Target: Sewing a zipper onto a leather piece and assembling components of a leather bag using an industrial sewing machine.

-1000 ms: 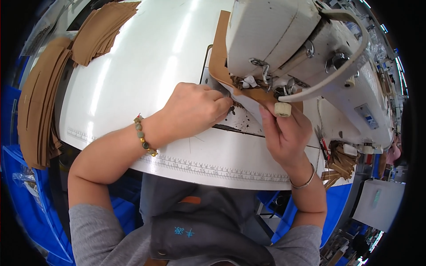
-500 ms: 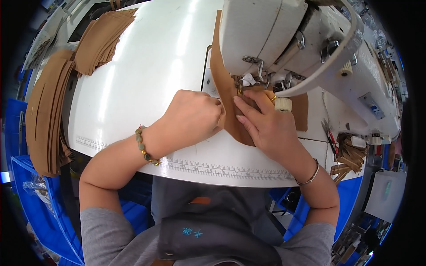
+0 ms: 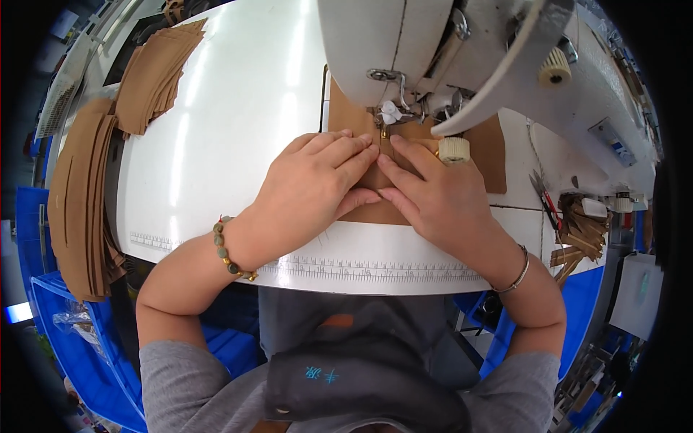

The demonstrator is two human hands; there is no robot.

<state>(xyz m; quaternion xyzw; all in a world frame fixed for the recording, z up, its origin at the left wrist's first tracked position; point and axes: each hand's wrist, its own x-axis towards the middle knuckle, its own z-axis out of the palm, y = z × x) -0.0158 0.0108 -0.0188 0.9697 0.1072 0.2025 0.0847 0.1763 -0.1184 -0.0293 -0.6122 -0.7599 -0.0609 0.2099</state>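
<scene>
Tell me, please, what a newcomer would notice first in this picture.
The large white sewing machine dominates the upper middle and right. Below its head, the left hand and the right hand lie side by side on a flat brown piece. At the left, a long stack of brown pieces and a smaller stack beyond it also catch the eye.

Sewing machine [image 3: 361, 47]: white, with a cream ribbed knob [image 3: 454, 150]. Worktable [image 3: 231, 130]: glossy white, edge marked with a dark graduated ruler scale [image 3: 368, 273]. Workpiece panel [image 3: 489, 160]: plain tan-brown. Stacked panels [image 3: 81, 202]: matching brown. Scraps [image 3: 583, 231]: brown. Thread snips [image 3: 551, 209]: red handles. Storage bin [image 3: 86, 368]: solid blue. Apron [image 3: 361, 393]: dark grey, bright blue lettering. Sleeves [image 3: 180, 379]: heather grey. Beaded bracelet [image 3: 221, 247]: mottled green, gold accents. Bangle [image 3: 521, 271]: silver.
</scene>
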